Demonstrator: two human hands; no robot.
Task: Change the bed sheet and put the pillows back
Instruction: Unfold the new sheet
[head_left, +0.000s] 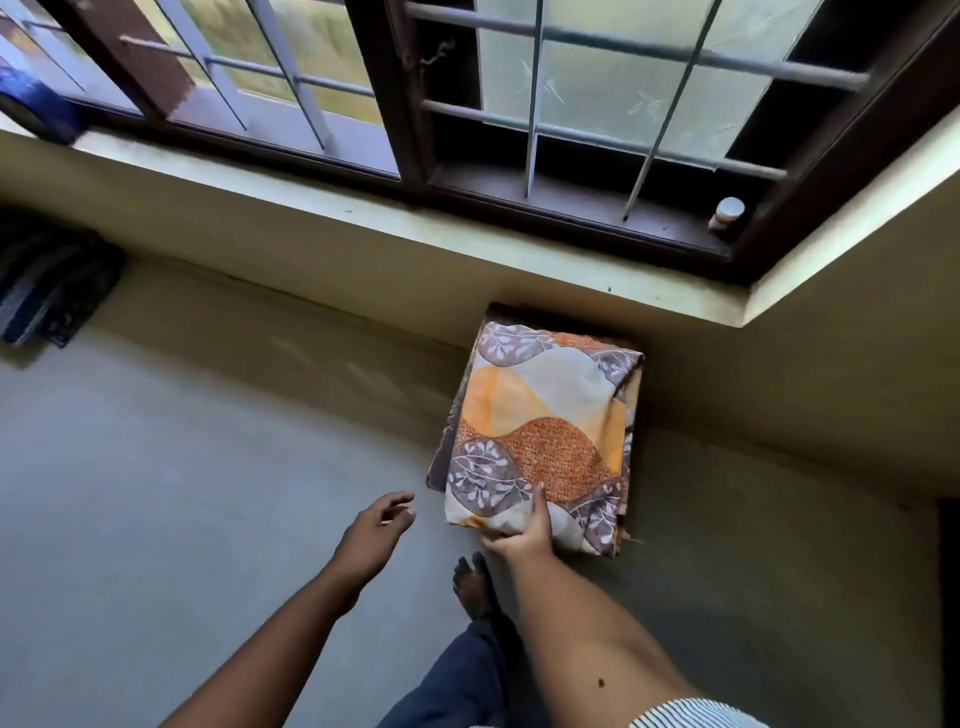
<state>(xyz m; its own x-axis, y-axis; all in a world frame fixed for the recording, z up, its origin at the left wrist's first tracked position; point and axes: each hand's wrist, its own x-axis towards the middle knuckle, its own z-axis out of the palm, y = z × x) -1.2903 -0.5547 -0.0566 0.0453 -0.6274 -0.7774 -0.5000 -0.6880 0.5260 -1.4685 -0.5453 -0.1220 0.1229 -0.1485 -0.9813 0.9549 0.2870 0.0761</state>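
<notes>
Floor (208, 467) by window (400, 104) | right hand (522, 535) pinching sheet (540, 426) edge | left hand (374, 530) hovering, fingers loose | best supporting underneath while lifting

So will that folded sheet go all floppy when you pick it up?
Probably floppy: the folded sheet is soft cloth and the right hand pinches only its near edge, so the far layers may sag or unfold. Likely light, being thin fabric. It lies flat, so it should not roll.

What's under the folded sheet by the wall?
A dark brown layer peeks out at the far and left edges of the sheet; the rest is covered. The right hand pinches its near edge, fingers hidden beneath.
</notes>
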